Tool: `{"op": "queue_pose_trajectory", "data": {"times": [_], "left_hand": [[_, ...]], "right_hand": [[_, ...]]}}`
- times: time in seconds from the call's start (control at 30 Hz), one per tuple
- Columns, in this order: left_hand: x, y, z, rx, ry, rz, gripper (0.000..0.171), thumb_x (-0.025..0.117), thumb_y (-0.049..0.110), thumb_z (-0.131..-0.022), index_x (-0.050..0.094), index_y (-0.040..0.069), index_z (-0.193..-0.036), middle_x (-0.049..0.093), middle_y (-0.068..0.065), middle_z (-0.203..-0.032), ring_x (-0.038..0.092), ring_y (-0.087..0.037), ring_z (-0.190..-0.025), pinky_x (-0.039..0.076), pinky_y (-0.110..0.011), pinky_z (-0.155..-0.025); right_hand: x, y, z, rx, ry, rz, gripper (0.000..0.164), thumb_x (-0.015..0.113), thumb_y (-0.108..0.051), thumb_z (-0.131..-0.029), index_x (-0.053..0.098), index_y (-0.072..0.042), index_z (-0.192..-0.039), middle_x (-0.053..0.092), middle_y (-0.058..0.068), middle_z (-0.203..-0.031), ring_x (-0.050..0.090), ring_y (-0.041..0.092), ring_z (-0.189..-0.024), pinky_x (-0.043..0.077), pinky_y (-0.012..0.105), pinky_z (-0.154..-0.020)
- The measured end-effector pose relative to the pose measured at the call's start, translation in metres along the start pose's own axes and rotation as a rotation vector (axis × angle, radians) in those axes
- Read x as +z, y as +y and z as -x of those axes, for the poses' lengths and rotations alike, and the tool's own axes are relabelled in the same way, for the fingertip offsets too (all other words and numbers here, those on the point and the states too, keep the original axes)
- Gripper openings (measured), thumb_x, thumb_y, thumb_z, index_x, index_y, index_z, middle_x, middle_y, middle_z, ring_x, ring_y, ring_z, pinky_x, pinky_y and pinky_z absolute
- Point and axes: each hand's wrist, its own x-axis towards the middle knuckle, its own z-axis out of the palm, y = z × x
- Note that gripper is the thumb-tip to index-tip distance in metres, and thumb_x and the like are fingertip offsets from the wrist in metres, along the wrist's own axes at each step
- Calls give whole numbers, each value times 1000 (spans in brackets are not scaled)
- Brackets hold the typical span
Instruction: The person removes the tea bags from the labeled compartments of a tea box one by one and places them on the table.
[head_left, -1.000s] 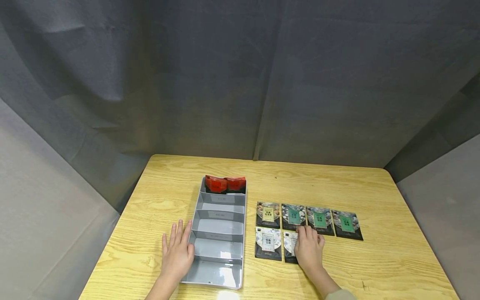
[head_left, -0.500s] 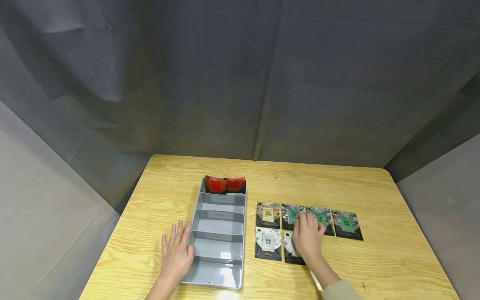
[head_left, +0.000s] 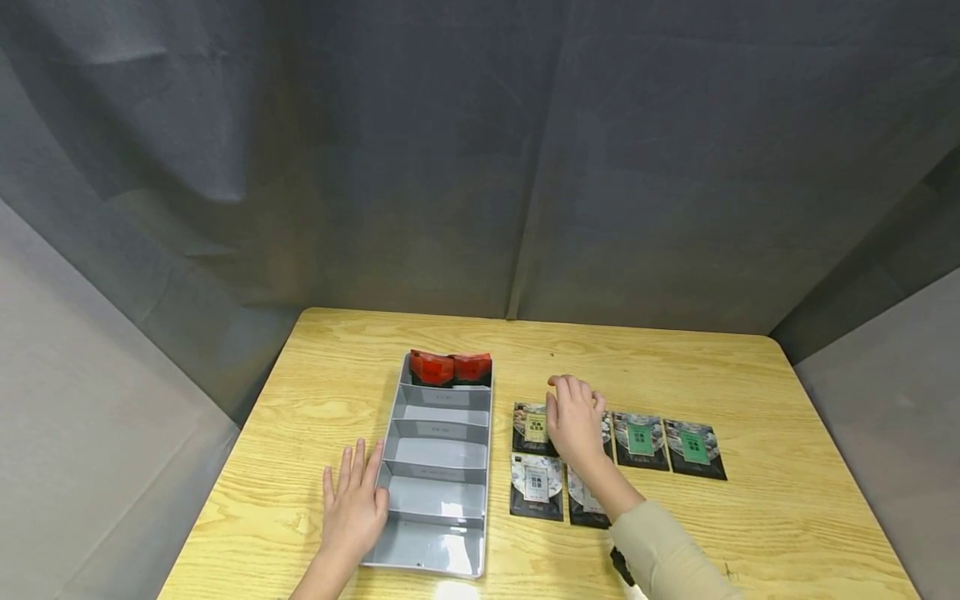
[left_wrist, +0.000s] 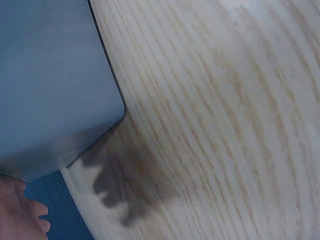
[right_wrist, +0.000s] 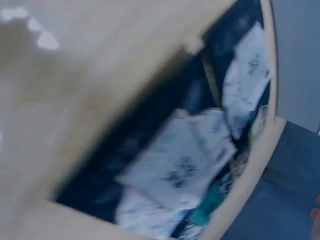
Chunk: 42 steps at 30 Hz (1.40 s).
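Note:
My left hand (head_left: 354, 510) rests with spread fingers along the left rim of a grey divided tray (head_left: 486, 467). In the head view, my right hand (head_left: 576, 421) is over the back row of flat sachets, fingers loosely bent and nothing visible in them. It partly covers a yellow-labelled sachet (head_left: 534, 428) and most of the sachet to its right. Two green-labelled sachets (head_left: 640, 440) lie farther right. In front are two white-labelled sachets (head_left: 536, 487), the right one partly hidden by my forearm. The right wrist view shows a white-labelled sachet (right_wrist: 170, 160) close up, blurred.
Two red sachets (head_left: 432, 369) stand in the tray's far compartment; labelled dividers separate the other compartments. The wooden table (head_left: 787, 517) ends at a dark curtain (head_left: 420, 208) behind. A black item (head_left: 621, 567) shows beside my right sleeve (head_left: 663, 550).
My right hand has moved from the right white-labelled sachet away from me and to the left, over the back row. My left hand and the tray have stayed put.

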Motion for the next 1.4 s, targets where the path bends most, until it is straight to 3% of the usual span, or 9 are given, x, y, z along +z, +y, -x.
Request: {"op": "queue_pose_trajectory", "data": {"times": [0.2,0.4,0.6,1.0,1.4], "left_hand": [[1,0,-1,7,9,-16,58,42,17,-89,27,14,-145,22,-20,-148,14,-39,-136,4,-60,-106],[1,0,0,3,2,-17,58,41,17,-89,27,14,-145,21,-20,-148,13,-38,-137,3,-60,-106],[1,-1,-1,-5,-3,-22,57,39,18,-90,27,14,-145,21,-19,-149,12,-38,-137,3,-59,-106],[1,-1,0,-3,0,-10,56,38,18,-90,28,13,-145,21,-20,-148,13,-39,-137,3,-60,-106],[0,1,0,0,-1,-11,57,39,18,-89,27,14,-145,21,-20,-148,13,-38,-136,4,-60,-106]], "right_hand": [[8,-20,-26,-73,-46,47,21,51,-18,-92,52,-11,-112,52,7,-112,44,28,-109,28,51,-87],[14,-42,-46,-85,-123,55,25,46,-21,-95,50,-13,-118,50,5,-118,42,25,-112,27,48,-88],[23,-61,-64,-112,-138,48,25,48,-20,-94,50,-13,-118,51,4,-118,42,24,-113,28,47,-88],[48,-75,-78,-168,-195,102,29,52,-21,-91,51,-14,-120,52,1,-119,45,21,-112,31,43,-86],[56,-78,-83,-165,-271,130,27,51,-18,-92,54,-15,-119,54,1,-114,46,20,-110,31,43,-87]]}}
